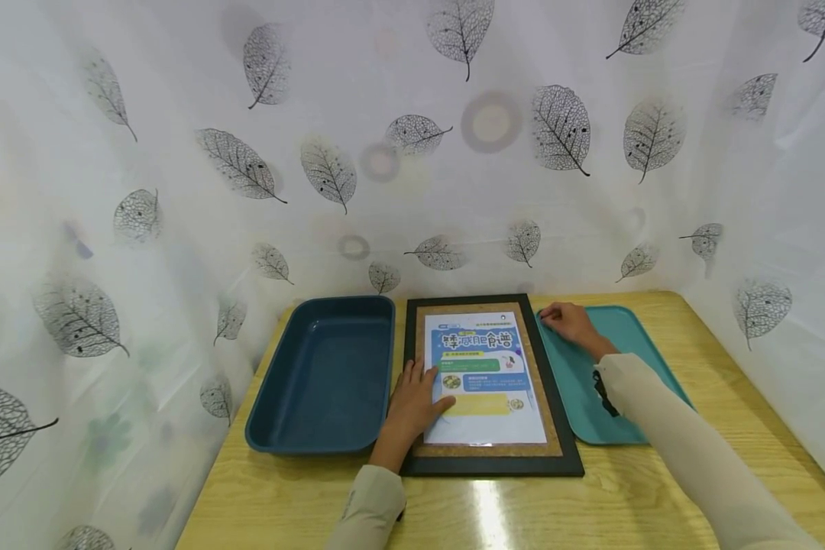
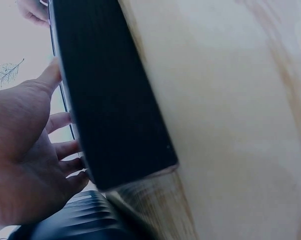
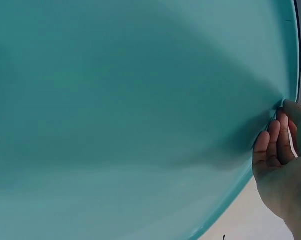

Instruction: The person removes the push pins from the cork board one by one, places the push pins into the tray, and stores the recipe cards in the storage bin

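Left hand (image 1: 412,405): rests on the left part of the board (image 1: 488,466), fingers spread, thumb apart and lying over the sheet (image 1: 484,378). Left wrist view shows the fingers reaching over the edge of the black frame, their tips hidden behind it.

Right hand (image 1: 571,325): at the far left corner of the tray (image 1: 629,340), thumb and forefinger brought together at the rim, other fingers bent beside them. Cannot tell whether they pinch the rim or something small.

Board: flat on the tabletop (image 1: 302,504), between the bin (image 1: 325,382) and the tray, long side away from the person. Black frame surrounds a brown panel. The sheet lies on this panel, printed with a large title, green, blue and yellow bands and small pictures. A tiny mark near its far right corner is too small to identify.

Bin: dark blue, deep-walled, just beside the board on the left. Tray: teal, shallow, just beside the board on the right, partly covered by the right forearm. A dark band (image 1: 603,393) circles the right wrist. Behind the tabletop hangs a pale curtain (image 1: 378,76) with a leaf print
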A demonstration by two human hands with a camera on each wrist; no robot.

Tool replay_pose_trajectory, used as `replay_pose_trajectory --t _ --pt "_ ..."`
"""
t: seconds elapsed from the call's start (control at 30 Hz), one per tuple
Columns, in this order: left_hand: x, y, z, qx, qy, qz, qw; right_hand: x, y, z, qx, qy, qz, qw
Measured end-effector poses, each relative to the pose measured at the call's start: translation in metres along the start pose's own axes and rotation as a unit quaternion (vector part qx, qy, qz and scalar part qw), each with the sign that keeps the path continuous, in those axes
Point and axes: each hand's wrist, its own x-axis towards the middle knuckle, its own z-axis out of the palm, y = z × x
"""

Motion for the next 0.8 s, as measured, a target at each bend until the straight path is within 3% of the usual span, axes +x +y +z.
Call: replay_pose_trajectory --t 0.3,0.8 --pt "0.0006 0.0006 -0.0020 0.001 0.002 0.002 1.0000 -0.0003 -0.0002 0.0002 0.005 -0.008 0.024 0.9997" --pt "0.0000 0.0006 0.0000 0.002 -0.001 0.003 1.0000 -0.0061 -0.0053 -0.0010 0.006 -0.004 0.016 0.9999"
